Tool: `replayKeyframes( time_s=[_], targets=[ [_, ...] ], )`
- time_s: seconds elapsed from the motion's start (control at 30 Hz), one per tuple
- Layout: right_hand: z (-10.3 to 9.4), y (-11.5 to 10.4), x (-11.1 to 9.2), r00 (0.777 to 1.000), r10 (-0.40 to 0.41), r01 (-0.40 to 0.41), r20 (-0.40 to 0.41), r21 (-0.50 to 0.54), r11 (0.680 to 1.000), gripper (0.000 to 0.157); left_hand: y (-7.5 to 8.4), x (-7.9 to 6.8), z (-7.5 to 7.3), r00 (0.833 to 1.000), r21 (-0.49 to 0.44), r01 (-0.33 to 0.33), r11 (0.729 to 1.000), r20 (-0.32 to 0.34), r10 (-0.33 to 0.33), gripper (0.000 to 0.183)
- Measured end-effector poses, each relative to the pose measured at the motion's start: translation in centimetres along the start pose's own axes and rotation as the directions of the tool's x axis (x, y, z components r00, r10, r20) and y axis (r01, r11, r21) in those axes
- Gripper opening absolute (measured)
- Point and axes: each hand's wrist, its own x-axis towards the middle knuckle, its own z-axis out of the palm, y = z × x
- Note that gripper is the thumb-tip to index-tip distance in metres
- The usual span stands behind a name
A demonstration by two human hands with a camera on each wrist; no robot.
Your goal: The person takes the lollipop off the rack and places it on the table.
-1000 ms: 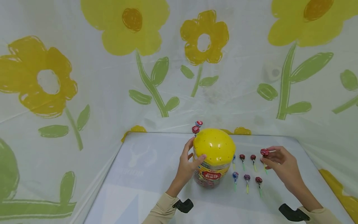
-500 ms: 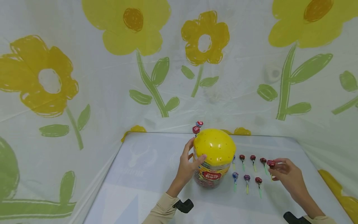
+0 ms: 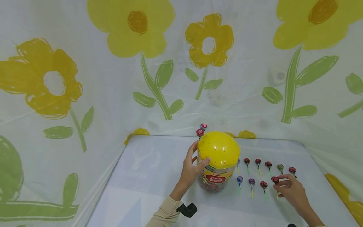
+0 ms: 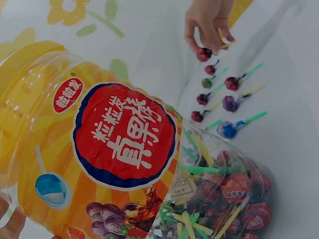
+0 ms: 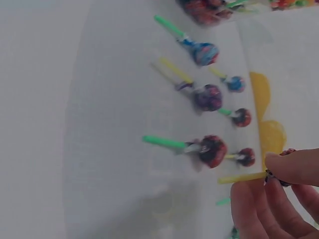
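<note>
My left hand [image 3: 191, 168] grips a big clear candy jar [image 3: 216, 179] near its neck, thumb over the edge of the domed yellow lid [image 3: 218, 148]. Through its wall [image 4: 234, 186], the left wrist view shows many wrapped lollipops. Between thumb and fingers my right hand [image 3: 293, 191] pinches a red-wrapped lollipop [image 3: 274, 179]; its yellow stick [image 5: 242, 178] shows in the right wrist view. The held lollipop is just right of the front row, beside a red lollipop [image 3: 263, 184]. That row also has a purple lollipop [image 3: 251, 182] and a blue lollipop [image 3: 239, 179].
Behind lies a second row of several lollipops, including a green lollipop [image 3: 280, 167] and a red lollipop [image 3: 292, 170] at its right end. Two lollipops [image 3: 200, 132] stick up behind the jar; their sticks are hidden. A flowered curtain [image 3: 244, 94] hangs behind the white table [image 3: 136, 176].
Holding its lollipop, the right hand has moved from the back row toward the front row's right end. Two lollipops at the back row's right end now show. The left hand stays on the jar.
</note>
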Motion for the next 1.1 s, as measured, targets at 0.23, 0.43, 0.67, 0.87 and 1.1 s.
replayKeyframes(
  time_s=[0.23,0.43,0.67,0.87,1.1],
  targets=[
    [0.9,1.7,1.1,0.997,0.083,-0.083,-0.01,-0.061,0.995,0.051,2.8,-0.6,-0.4,1.0,-0.026,-0.014,1.0,-0.002,0.014,0.066],
    [1.5,2.7,1.6,0.997,0.077,-0.079,-0.018,-0.195,0.978,0.047,1.2,-0.2,-0.3,1.0,-0.022,-0.006,1.0,0.002,0.006,0.067],
    [1.7,3.2,1.7,0.998,0.061,-0.066,-0.028,-0.262,0.963,0.044,-0.4,0.0,-0.1,1.0,-0.009,-0.014,1.0,-0.008,0.014,0.066],
    [1.2,2.6,1.7,0.999,0.052,-0.05,-0.001,-0.314,0.948,0.044,-0.2,-0.1,-0.1,1.0,-0.011,-0.006,1.0,-0.007,0.006,0.064],
    [0.1,1.0,1.9,0.993,-0.118,0.106,-0.024,-0.298,0.949,0.043,2.7,-0.7,-0.4,1.0,-0.026,0.002,1.0,0.007,-0.002,0.066]
  ],
)
